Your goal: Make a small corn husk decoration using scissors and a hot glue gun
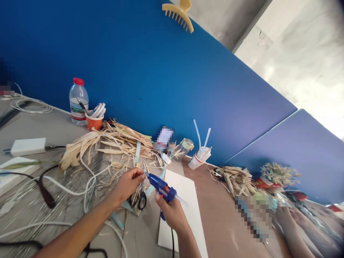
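My right hand (173, 211) is wrapped round the handle of a blue hot glue gun (162, 187), a clear glue stick (182, 200) poking out of its back end. The gun's nozzle points left, toward my left hand (131, 182). The left fingers are pinched together right at the nozzle tip; what they hold, if anything, is too small to make out. Just below the left fingertips lie black-handled scissors (142, 200). A white board (182, 190) lies flat under and beyond the glue gun.
Dried husks (126, 139) are heaped along the blue partition (139, 64). White cables (70, 191) and thin wires cover the left side. A red-capped bottle (79, 102), an orange cup (94, 122) and a white cup (196, 161) stand at the back. Another person's hands (287, 218) are at right.
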`<state>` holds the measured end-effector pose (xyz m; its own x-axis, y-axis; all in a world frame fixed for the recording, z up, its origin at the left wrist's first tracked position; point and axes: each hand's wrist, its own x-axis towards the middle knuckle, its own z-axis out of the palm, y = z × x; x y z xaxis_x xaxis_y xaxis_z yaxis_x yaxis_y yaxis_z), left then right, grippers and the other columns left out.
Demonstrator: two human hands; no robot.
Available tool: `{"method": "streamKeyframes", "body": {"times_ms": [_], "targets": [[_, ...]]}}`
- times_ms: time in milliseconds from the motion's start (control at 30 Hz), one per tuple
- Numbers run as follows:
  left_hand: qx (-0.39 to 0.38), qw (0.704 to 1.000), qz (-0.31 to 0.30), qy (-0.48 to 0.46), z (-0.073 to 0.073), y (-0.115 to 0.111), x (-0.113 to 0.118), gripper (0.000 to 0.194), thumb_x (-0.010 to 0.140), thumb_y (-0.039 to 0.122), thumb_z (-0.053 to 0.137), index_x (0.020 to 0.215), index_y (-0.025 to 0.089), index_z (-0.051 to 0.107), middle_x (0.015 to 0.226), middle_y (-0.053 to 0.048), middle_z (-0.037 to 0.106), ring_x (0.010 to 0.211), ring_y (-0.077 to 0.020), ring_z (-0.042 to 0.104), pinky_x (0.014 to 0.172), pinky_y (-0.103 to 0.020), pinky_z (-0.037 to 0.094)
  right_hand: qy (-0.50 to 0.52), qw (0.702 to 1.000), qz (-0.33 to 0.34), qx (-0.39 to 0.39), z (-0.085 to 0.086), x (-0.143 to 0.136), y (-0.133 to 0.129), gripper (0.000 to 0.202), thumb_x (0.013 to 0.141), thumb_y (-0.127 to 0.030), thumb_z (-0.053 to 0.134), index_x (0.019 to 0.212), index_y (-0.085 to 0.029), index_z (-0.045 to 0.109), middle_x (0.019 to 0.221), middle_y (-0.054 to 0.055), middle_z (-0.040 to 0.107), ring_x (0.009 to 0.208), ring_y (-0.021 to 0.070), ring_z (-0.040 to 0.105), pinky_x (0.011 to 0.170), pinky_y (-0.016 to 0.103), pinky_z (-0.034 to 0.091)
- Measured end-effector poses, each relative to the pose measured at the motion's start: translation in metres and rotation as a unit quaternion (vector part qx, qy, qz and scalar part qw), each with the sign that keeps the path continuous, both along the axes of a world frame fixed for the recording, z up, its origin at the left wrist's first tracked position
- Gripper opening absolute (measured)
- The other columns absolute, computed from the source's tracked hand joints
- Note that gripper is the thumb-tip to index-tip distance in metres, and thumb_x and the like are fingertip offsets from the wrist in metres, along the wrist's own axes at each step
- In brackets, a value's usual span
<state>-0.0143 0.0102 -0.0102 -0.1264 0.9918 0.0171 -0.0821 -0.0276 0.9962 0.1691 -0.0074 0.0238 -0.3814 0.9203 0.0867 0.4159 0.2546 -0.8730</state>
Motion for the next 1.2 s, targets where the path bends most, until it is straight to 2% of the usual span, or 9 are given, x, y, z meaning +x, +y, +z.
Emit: {"method": "streamKeyframes", "body": {"times_ms": [400, 667, 967, 1200], "targets": [[0.017, 1.0, 0.009, 0.016, -0.0013, 0.0005, 0.0001, 0.026, 0.07, 0.043, 0.061, 0.072, 0.016, 0.061, 0.062, 0.003, 0.054, 0.059, -0.0127, 0.047, 0.057, -0.024, 0.036, 0.0, 1.0, 0.0, -0.015, -0.0009, -0.0001, -0.0021, 0.025, 0.081, -0.04, 0.052, 0.073, -0.017, 0.057, 0.064, -0.001, 0.048, 0.061, 0.0129, 0.044, 0.059, 0.024, 0.039], [0.009, 1.0, 0.014, 0.02, 0.0037, -0.0014, 0.0009, 0.029, 0.067, 0.045, 0.062, 0.068, 0.017, 0.06, 0.06, 0.003, 0.054, 0.058, -0.0133, 0.048, 0.056, -0.024, 0.037, 0.01, 1.0, -0.016, -0.016, 0.0021, -0.0003, -0.0018, 0.028, 0.08, -0.044, 0.052, 0.072, -0.017, 0.057, 0.062, -0.001, 0.046, 0.059, 0.0127, 0.04, 0.056, 0.025, 0.038], [0.024, 0.999, 0.0, 0.024, -0.0031, 0.0, 0.0008, 0.025, 0.069, 0.042, 0.062, 0.071, 0.017, 0.062, 0.063, 0.003, 0.058, 0.061, -0.0136, 0.05, 0.059, -0.025, 0.038, 0.008, 1.0, -0.017, -0.013, 0.0014, 0.0005, 0.0008, 0.028, 0.08, -0.043, 0.051, 0.077, -0.017, 0.057, 0.064, -0.002, 0.045, 0.059, 0.0123, 0.039, 0.058, 0.026, 0.037], [0.014, 0.999, 0.008, 0.038, 0.002, -0.0021, 0.0016, 0.028, 0.07, 0.046, 0.061, 0.071, 0.017, 0.06, 0.061, 0.003, 0.054, 0.06, -0.0136, 0.048, 0.058, -0.024, 0.037, 0.011, 1.0, -0.002, -0.019, 0.0014, 0.0023, -0.0012, 0.028, 0.081, -0.044, 0.051, 0.074, -0.017, 0.056, 0.063, -0.002, 0.045, 0.059, 0.0124, 0.039, 0.057, 0.025, 0.037]]}}
